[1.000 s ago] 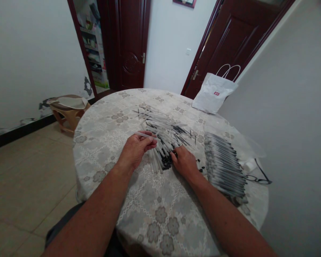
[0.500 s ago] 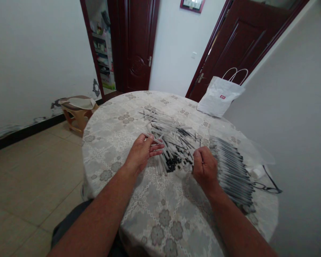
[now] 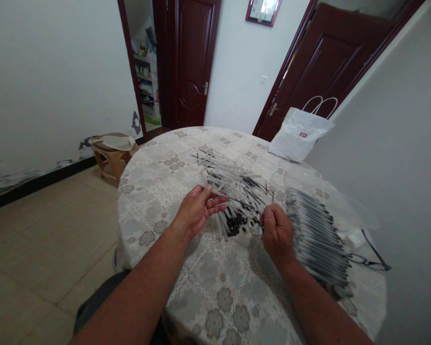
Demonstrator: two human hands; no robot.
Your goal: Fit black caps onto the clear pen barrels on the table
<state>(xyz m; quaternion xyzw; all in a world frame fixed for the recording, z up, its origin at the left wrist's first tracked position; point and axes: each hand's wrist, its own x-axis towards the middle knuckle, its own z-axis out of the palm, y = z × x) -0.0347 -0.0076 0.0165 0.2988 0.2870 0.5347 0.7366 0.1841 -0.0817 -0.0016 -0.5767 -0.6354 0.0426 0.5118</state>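
On a round table with a floral cloth [image 3: 208, 282] lies a loose pile of clear pen barrels and black refills [image 3: 233, 184], with small black caps [image 3: 237, 224] at its near edge. My left hand [image 3: 199, 208] holds one clear pen barrel [image 3: 213, 187] between thumb and fingers, the other fingers partly stretched out. My right hand [image 3: 276, 230] is closed in a loose fist beside the caps; a thin black refill seems to run from it toward the barrel. A neat row of assembled pens [image 3: 316, 230] lies to the right.
A white paper bag [image 3: 300, 134] stands at the table's far right against the wall. Eyeglasses [image 3: 369, 258] and a clear plastic sheet [image 3: 345, 206] lie at the right edge. A low wooden stool [image 3: 113, 151] stands on the tiled floor to the left. Dark doors are behind.
My right hand left the black caps, lifted and closed into a fist to the right. My left hand kept the barrel and opened its fingers a little. The camera tilted slightly.
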